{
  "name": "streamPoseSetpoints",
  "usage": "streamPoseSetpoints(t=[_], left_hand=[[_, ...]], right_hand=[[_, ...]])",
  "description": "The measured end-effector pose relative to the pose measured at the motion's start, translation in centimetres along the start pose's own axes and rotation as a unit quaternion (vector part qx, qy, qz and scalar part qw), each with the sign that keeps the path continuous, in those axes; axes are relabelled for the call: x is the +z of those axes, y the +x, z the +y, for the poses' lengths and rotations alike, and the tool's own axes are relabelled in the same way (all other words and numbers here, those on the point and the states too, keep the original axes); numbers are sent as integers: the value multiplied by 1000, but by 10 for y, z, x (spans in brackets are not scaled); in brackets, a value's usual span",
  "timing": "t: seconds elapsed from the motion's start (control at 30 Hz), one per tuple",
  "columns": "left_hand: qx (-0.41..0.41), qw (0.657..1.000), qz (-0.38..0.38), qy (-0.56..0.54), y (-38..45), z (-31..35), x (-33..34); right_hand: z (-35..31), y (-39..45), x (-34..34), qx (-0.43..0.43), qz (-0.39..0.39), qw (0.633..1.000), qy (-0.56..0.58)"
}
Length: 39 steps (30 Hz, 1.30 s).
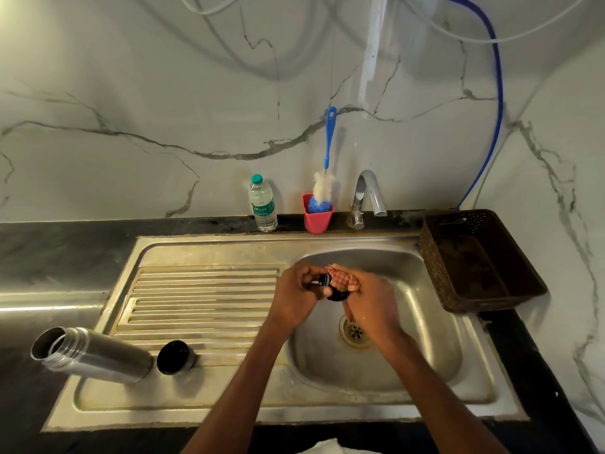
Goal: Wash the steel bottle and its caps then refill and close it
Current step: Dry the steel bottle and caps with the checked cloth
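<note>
The steel bottle (pixel 95 353) lies on its side at the drainboard's left end, mouth open toward the left. Beside its base stands a steel cap with a dark inside (pixel 175 357). Over the sink basin (pixel 409 322) my left hand (pixel 296 294) grips a small black inner cap (pixel 329 285). My right hand (pixel 370 304) holds a reddish checked scrub cloth (pixel 342 277) pressed against that cap. Fingers hide most of the cap.
A plastic water bottle (pixel 263 203), a pink cup (pixel 317 214) holding a blue bottle brush (pixel 324 185), and the tap (pixel 366 198) line the back edge. A dark brown basket (pixel 474 260) sits to the right of the basin. The drain (pixel 355 332) lies below my hands.
</note>
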<state>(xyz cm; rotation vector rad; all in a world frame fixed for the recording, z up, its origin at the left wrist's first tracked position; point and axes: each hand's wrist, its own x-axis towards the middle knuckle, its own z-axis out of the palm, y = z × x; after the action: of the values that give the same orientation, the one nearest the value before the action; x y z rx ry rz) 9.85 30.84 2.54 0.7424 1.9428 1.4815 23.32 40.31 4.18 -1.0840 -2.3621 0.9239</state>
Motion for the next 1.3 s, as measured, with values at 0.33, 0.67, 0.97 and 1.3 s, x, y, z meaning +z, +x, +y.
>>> streamPoseSetpoints(t=[0.33, 0.67, 0.97, 1.3], left_hand=[[19, 998, -21, -52, -5, -5, -8], [-1, 993, -30, -111, -7, -4, -1], [6, 997, 14, -79, -3, 1, 14], [16, 998, 63, -7, -9, 6, 28]], right_hand=[[-12, -10, 6, -33, 11, 999, -41], [-12, 4, 7, 333, 4, 864, 378], [-10, 7, 4, 418, -39, 754, 506], [-1, 5, 0, 441, -100, 689, 566]])
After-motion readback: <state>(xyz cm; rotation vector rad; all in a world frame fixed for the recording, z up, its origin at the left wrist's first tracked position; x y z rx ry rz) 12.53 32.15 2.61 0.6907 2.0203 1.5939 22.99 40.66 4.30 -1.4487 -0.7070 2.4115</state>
